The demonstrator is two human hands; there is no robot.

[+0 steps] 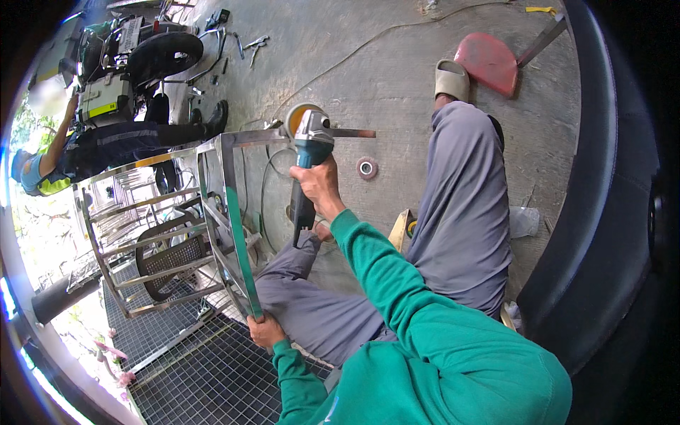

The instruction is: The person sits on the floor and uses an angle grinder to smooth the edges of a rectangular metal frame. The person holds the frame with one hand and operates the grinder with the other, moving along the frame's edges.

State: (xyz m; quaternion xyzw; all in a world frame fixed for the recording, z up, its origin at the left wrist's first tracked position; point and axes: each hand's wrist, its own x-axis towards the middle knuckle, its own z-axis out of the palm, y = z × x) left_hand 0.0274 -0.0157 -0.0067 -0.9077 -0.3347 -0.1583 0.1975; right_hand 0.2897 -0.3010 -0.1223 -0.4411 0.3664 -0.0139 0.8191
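Observation:
My right hand point(319, 185) is wrapped round the body of a teal and black angle grinder point(314, 142). The grinder's round disc point(296, 117), yellowish inside its guard, is at the far corner of a shiny metal frame point(231, 191); whether it touches the metal I cannot tell. Closed on the near end of a frame bar is my left hand point(265, 331). The frame has several crossbars and stands tilted at my left. A short flat metal piece point(354, 133) juts out to the right beyond the grinder head.
A spare grinding disc point(367, 168) lies on the concrete floor. A cable point(340, 62) runs across it. Farther right is a red seat-like piece point(487, 65). Another person point(106, 145) is beside a motorcycle point(134, 67) at upper left, near scattered tools point(256, 48). Black grating point(205, 375) lies below the frame.

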